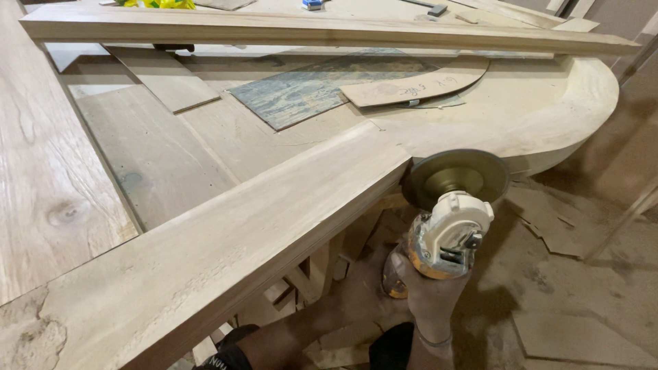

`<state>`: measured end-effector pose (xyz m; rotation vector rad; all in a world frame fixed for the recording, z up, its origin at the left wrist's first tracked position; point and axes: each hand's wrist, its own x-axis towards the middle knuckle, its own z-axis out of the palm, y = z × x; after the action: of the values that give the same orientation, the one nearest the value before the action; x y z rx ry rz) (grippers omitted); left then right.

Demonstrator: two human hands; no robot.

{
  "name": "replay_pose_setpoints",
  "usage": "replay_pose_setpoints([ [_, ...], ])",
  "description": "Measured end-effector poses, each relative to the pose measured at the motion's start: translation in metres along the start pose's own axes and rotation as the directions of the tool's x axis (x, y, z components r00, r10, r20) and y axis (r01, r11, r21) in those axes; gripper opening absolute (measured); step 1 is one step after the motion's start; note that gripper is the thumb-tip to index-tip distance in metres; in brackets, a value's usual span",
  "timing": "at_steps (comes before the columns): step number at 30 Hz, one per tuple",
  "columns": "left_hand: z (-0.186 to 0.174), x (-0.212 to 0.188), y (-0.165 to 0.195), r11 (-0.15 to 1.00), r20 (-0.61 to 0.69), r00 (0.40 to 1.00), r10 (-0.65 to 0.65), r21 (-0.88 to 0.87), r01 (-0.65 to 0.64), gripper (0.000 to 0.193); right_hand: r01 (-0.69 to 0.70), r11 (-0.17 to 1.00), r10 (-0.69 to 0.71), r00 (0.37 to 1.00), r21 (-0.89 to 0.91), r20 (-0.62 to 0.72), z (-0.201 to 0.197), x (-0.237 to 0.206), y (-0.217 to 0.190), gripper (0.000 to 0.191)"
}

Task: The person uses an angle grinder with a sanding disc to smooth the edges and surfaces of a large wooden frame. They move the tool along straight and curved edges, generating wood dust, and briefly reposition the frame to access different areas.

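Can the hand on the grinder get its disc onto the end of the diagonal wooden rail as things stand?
Probably yes. The hand holds the angle grinder with its disc right beside the wooden rail end, nothing between them. Which hand it is, I cannot tell.

Hands: two in view, the right hand around the grinder's body, the left hand low beside it, dim and partly hidden.
Angle grinders: one, in the right hand.
Sanding discs: one, just above the right hand, at the wood's edge.
Long wooden rails: two, one left of the hands, one far beyond them.
Curved wooden rims: one, above the right hand.
Loose flat panels: at least four, well beyond the hands.
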<state>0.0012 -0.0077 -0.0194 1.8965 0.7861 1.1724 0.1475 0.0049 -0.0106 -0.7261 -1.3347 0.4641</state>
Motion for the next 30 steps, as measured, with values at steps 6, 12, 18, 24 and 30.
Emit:
replay_pose_setpoints([
  [6,-0.005,-0.005,0.003,0.996,0.021,0.997,-0.072,0.047,0.071,0.109,0.021,1.000,-0.021,1.000,0.003,0.007,0.001,-0.005,0.003,0.060],
  [12,-0.005,0.000,0.008,0.972,0.061,0.972,-0.228,0.070,0.224,0.101,0.013,0.999,-0.012,0.999,-0.046,0.031,-0.004,-0.001,0.005,0.057],
  [18,0.031,0.018,-0.012,0.998,0.003,0.998,-0.064,0.020,0.064,0.091,-0.086,0.991,0.090,0.995,0.100,-0.035,-0.026,0.009,0.006,0.059],
  [24,0.107,0.073,-0.044,0.984,0.081,0.991,-0.102,0.151,0.089,0.080,-0.053,0.952,0.117,0.974,0.302,-0.196,-0.105,0.033,0.045,0.067],
  [30,0.177,0.097,-0.012,0.907,0.068,0.959,0.274,-0.350,-0.234,0.089,-0.070,0.986,0.107,0.961,0.149,-0.256,-0.205,0.018,0.052,0.049],
])
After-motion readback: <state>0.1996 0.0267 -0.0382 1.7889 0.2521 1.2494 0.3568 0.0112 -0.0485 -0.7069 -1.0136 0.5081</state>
